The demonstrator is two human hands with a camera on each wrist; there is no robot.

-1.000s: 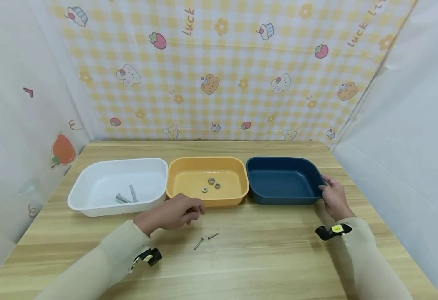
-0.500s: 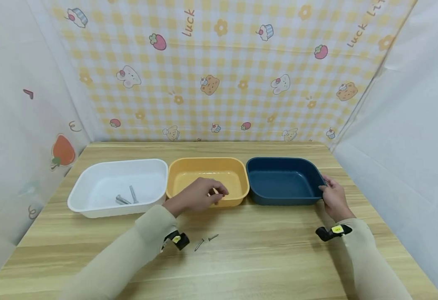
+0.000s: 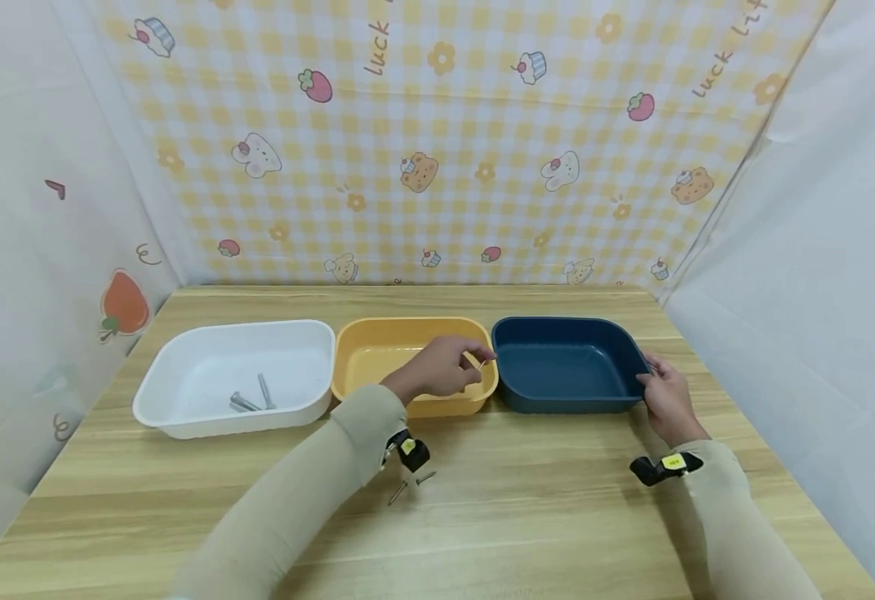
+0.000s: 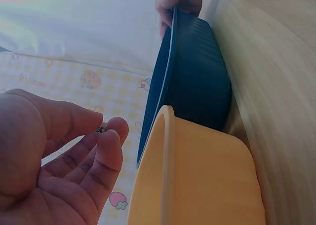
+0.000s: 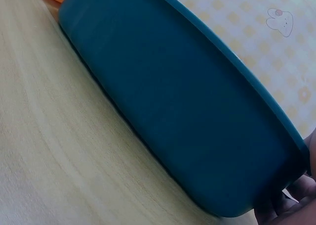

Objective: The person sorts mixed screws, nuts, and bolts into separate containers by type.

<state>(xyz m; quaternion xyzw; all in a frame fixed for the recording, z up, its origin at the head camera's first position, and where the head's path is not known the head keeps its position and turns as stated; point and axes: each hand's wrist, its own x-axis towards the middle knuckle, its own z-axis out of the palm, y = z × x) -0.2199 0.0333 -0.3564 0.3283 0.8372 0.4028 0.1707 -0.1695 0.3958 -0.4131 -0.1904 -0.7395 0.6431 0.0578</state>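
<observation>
My left hand (image 3: 443, 367) hovers over the right part of the yellow bin (image 3: 366, 327), close to the navy bin. Thumb and fingertips pinch a small screw (image 4: 100, 129); its cross-slotted head shows in the left wrist view, and most of the rest is covered. At the right end of the navy bin (image 3: 568, 405), my right hand (image 3: 668, 402) grips the rim, thumb at the inner side and fingers outside. The navy bin's visible floor is bare. Nuts in the yellow bin are hidden behind my left hand and forearm.
A white bin (image 3: 171, 425) with several bolts (image 3: 244, 402) stands at the left, in a row with the other two. Two screws (image 3: 426, 477) lie on the wooden table (image 3: 527, 517) near my left wrist. Patterned cloth (image 3: 437, 208) hangs behind the table.
From in front of the yellow bin, my left hand has moved right and across it, towards the navy bin, carrying the screw. My right hand stays on the navy rim.
</observation>
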